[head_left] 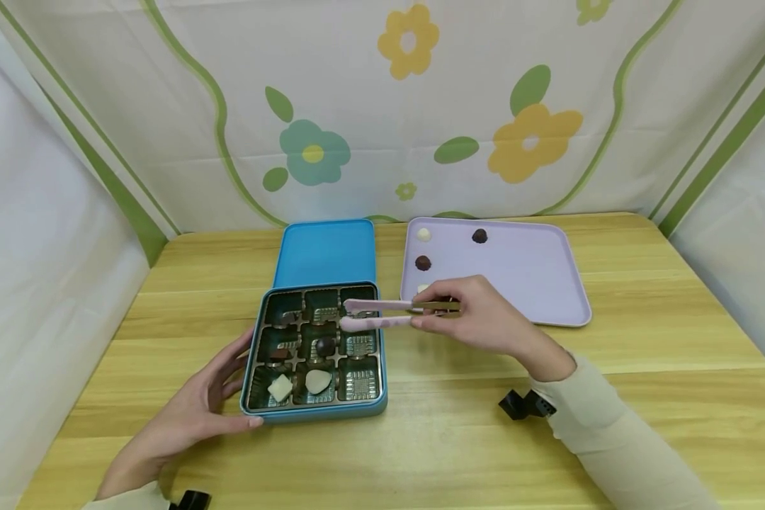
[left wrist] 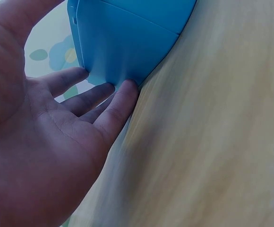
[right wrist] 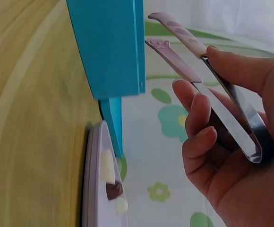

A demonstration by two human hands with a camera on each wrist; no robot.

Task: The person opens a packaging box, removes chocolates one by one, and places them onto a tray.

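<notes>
My right hand (head_left: 484, 319) grips small tongs (right wrist: 177, 68) with pink tips and a metal back. The tongs' arms stand apart with nothing between them, over the right side of a blue tin (right wrist: 108, 52). Inside the tin is a divided insert with several chocolates, among them a white square one (head_left: 280, 387), a white rounded one (head_left: 319, 381), a dark round one (head_left: 325, 346) and a brown one (head_left: 280, 353). At the tin's left side my left hand (head_left: 197, 407) rests with its fingertips against the wall and its thumb at the near corner.
A blue lid (head_left: 325, 251) lies behind the tin. To the right, a lilac tray (head_left: 516, 276) bears several chocolates, including a dark one (head_left: 479, 236) and a brown one (head_left: 423, 263). A flowered cloth (head_left: 357, 85) hangs behind the wooden table (head_left: 446, 446).
</notes>
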